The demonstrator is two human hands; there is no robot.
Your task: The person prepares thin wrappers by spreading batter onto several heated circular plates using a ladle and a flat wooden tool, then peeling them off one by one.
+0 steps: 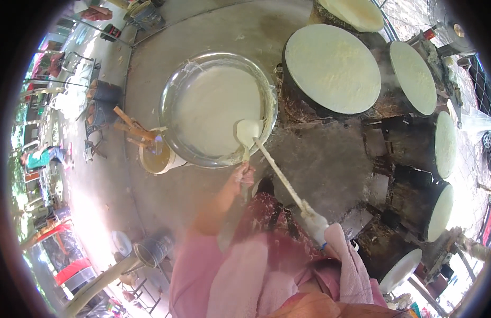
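Note:
A wide metal basin [164, 93] of pale batter [217, 107] stands in front of me. My right hand [315, 223], in a white glove, grips the long batter-caked handle [283, 175] of a ladle. Its rounded head [248, 131] is coated in batter and rests over the basin's near right side. My left hand [245, 174] is bare and closed on a short, narrow, batter-covered implement [246, 154] at the basin's near rim; I cannot tell its exact kind. A pink towel or cloth [344, 262] drapes over my right forearm.
Left of the basin stands a bucket [144, 161] of liquid with wooden handles [130, 123] sticking out. Large round griddles, including a near one [333, 67], carry pale layers and curve around my right side. Another bucket [150, 254] stands at lower left.

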